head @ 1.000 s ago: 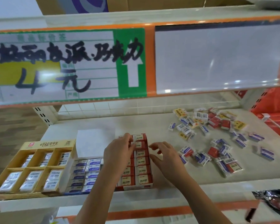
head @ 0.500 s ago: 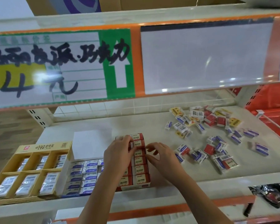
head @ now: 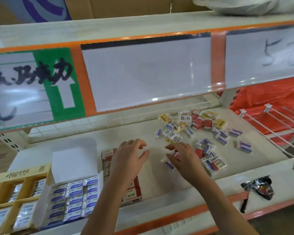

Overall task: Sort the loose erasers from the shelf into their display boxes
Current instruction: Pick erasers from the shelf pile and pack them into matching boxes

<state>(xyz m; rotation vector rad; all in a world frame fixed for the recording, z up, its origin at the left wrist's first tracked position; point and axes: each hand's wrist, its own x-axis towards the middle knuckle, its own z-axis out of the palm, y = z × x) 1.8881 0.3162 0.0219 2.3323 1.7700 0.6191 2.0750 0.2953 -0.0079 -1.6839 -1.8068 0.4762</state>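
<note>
Our hands had left the red box [head: 132, 192] a moment before. A second ago both of them were on its rows of red erasers, pressing them into place. Now they had moved to the right, toward the loose pile [head: 199, 133] on the shelf [head: 85, 141].

Our left hand [head: 127, 160] hung over the back part of the red box with its fingers spread and loosely bent — it held nothing. Our right hand [head: 182, 158] had reached the near edge of the pile. Its fingers curled down over a small red and white eraser [head: 174, 155], but the picture was blurry there, so we could not tell if it was gripped yet or only touched.

We think this meant the red row was tidy and the next eraser was being picked.

Many loose erasers still lay on the shelf, red ones, blue and white ones and yellow ones, all mixed up. The blue box [head: 71, 199] sat just left of the red box, looking nearly full. The yellow box [head: 15, 192] stood at the far left — some of its slots had wrapped erasers in them.

Our head had turned to the right too, so the green sign [head: 61, 82] had slid left.
</note>
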